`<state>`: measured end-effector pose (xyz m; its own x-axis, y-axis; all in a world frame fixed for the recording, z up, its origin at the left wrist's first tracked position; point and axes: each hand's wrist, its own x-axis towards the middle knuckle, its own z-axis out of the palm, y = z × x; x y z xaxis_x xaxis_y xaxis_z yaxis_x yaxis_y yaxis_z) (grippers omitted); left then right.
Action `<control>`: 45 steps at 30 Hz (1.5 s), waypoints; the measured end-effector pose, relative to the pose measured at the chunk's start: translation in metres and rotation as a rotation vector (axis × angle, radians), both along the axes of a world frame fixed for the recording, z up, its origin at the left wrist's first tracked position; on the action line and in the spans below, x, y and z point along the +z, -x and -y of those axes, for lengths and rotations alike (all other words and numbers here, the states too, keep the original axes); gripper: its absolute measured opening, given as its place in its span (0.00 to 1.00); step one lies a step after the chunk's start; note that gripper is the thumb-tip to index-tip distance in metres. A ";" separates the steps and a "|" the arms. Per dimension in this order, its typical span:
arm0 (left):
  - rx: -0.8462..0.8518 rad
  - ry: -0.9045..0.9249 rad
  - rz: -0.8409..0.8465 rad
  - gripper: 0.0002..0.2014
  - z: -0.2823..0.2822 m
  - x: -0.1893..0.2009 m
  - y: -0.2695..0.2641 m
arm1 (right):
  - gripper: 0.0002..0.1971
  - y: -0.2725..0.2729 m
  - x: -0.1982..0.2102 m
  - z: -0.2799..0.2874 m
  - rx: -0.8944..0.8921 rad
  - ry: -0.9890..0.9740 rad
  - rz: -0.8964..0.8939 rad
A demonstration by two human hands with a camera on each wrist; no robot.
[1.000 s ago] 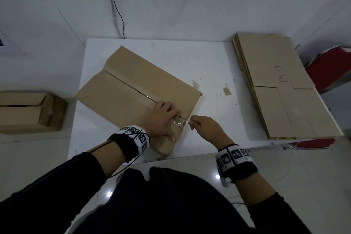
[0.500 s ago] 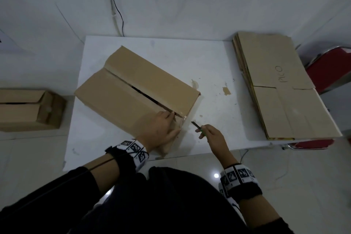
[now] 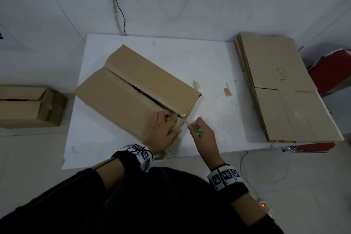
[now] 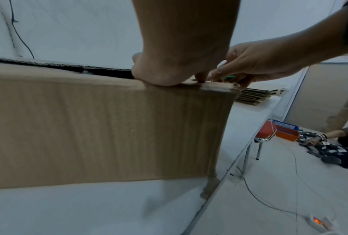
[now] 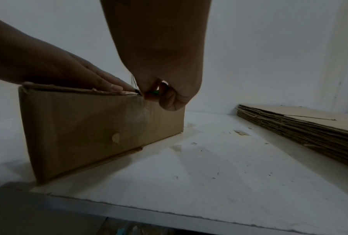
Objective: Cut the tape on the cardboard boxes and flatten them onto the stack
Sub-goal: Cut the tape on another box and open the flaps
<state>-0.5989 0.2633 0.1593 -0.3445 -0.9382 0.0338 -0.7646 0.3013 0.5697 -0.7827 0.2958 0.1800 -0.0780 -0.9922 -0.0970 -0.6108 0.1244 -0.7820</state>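
A brown cardboard box (image 3: 136, 89) (image 4: 108, 127) (image 5: 88, 127) lies at an angle on the white table (image 3: 209, 59). Its top seam gapes open along most of its length, with clear tape left at the near end. My left hand (image 3: 163, 131) (image 5: 68, 74) presses flat on the near flap beside the seam, fingers straight. My right hand (image 3: 201, 133) (image 4: 249, 63) (image 5: 165, 95) grips a green-handled cutter (image 3: 196, 130) (image 5: 155, 92), its blade at the taped seam end. At the table's right lies the stack of flattened boxes (image 3: 284, 89) (image 5: 299, 127).
Another cardboard box (image 3: 28, 106) sits on the floor to the left. A red chair (image 3: 330, 74) stands behind the stack. Tape scraps (image 3: 228, 92) dot the table. A cable and a lit power switch (image 3: 263, 205) lie on the floor at right; another person's hand (image 4: 313, 139) works there.
My right hand drew back toward me with the cutter, then returned to the seam's near end. The seam has opened wider. My left hand stayed pressed on the flap.
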 end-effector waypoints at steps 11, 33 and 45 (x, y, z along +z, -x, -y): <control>-0.003 0.016 0.029 0.37 -0.002 0.007 0.000 | 0.12 -0.003 -0.007 -0.003 0.032 0.096 -0.157; 1.181 -0.590 -0.981 0.32 0.087 0.081 -0.006 | 0.03 -0.005 0.023 0.094 -0.139 0.106 0.081; 0.673 -0.446 -0.473 0.42 0.093 0.044 -0.061 | 0.02 -0.022 0.016 0.051 -0.066 0.082 0.151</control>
<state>-0.5378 0.1701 0.2031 0.2338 -0.8952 -0.3794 -0.3577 -0.4420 0.8226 -0.7610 0.2450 0.1960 -0.1340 -0.9905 -0.0316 -0.4785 0.0926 -0.8732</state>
